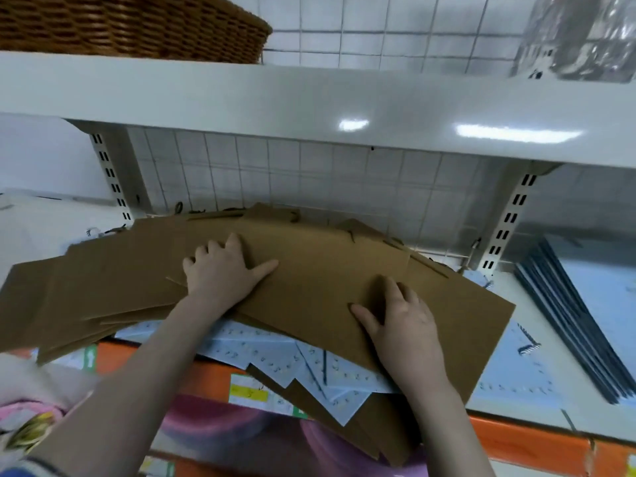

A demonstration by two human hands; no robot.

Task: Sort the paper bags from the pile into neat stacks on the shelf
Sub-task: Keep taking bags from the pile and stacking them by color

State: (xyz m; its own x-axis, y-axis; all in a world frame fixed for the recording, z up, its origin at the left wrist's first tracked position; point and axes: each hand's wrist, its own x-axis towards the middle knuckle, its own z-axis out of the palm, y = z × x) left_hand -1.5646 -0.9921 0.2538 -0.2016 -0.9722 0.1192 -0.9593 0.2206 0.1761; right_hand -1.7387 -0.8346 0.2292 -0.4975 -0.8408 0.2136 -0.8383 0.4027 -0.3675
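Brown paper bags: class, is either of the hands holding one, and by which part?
Neither grips one. The left hand and right hand lie flat, fingers straight, pressing on the top face of the brown paper bags.

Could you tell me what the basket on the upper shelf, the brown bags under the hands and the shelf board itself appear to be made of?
The basket looks like woven wicker or rattan, going by its brown interlaced strands. The brown bags look like matte kraft paper: flat, creased, without shine. The shelf board seems to be painted or coated metal, since its white face is glossy and mirrors the lamps, though laminate is possible.
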